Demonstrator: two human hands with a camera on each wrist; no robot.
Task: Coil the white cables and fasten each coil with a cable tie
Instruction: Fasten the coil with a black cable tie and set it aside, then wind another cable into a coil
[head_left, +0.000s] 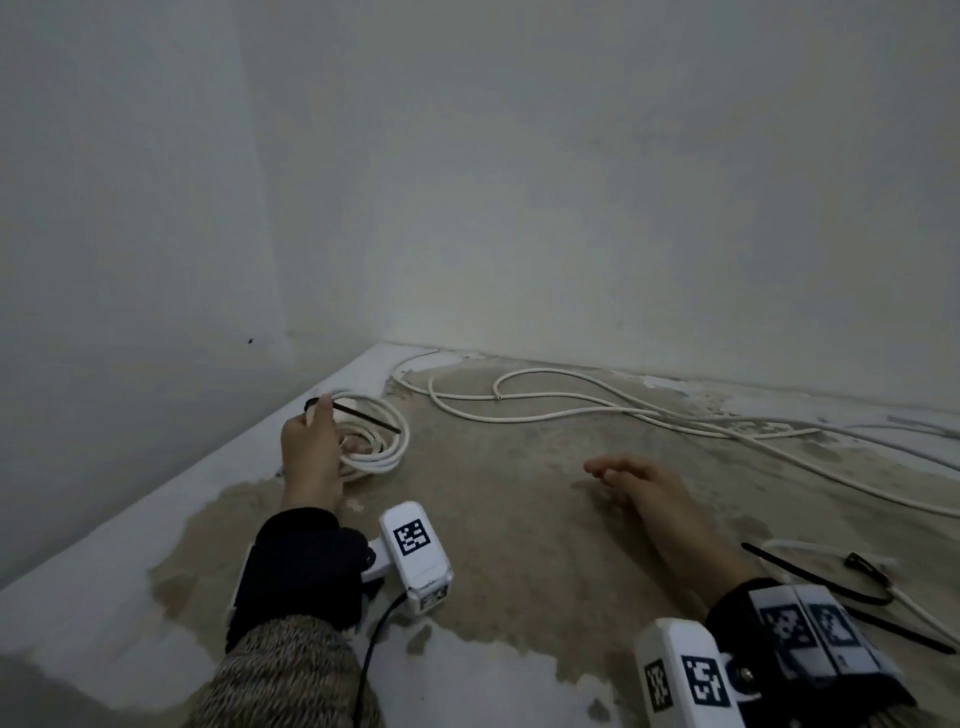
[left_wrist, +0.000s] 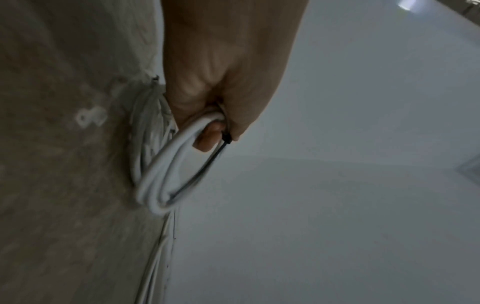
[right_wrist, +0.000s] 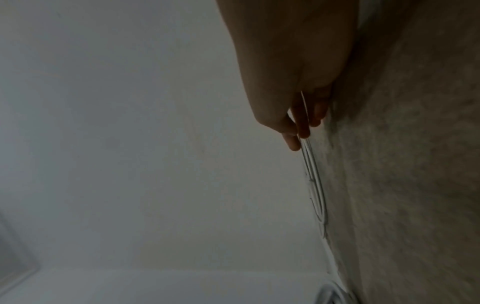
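One coil (head_left: 371, 441) tied with black tie (head_left: 363, 414), left hand (head_left: 309, 457) gripping it; right hand (head_left: 654, 491) loose, empty. Loose cable (head_left: 545, 410) uncoiled, spare ties (head_left: 810, 577) waiting.

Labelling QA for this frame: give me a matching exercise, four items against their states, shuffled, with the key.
Items:
1. left hand
2. right hand
3. coiled white cable
4. loose white cable

States:
A. sprawls uncoiled over the floor near the far wall
B. wound into loops, with a black cable tie on it
C. fingers straight, holds nothing, low above the floor
D. grips the coil at the tie

Pairs: 1-D, 2-C, 3-B, 4-A
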